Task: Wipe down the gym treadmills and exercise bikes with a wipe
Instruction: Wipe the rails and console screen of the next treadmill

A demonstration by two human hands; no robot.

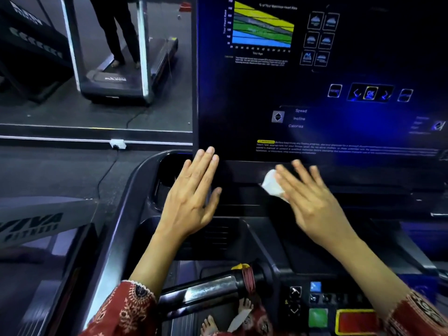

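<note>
One machine only is under work in the head view, so I judge the task to be at an early or middle stage. The wiping is now at the dark ledge (242,170) just below the glossy black treadmill console panel with the coloured heart-rate chart (242,105). Whether the panel itself is already clean I cannot tell, because no streaks show. It seems that the black and chrome handlebar grip (206,291) near the person, the square green button (318,317) and the red button with yellow frame (356,321) are still to be done. A second grey-framed treadmill (114,86) stands far on the left; exercise bikes are not visible.

The left hand (194,192) is spread flat with straight fingers; it rests on the lower left corner of the panel and grasps nothing. The right hand (312,202) (a little blurred) has the fingers almost straight too, and it presses the small crumpled white wipe (271,184) against the ledge, so the wipe peeks out at the left side of the fingers.
</note>
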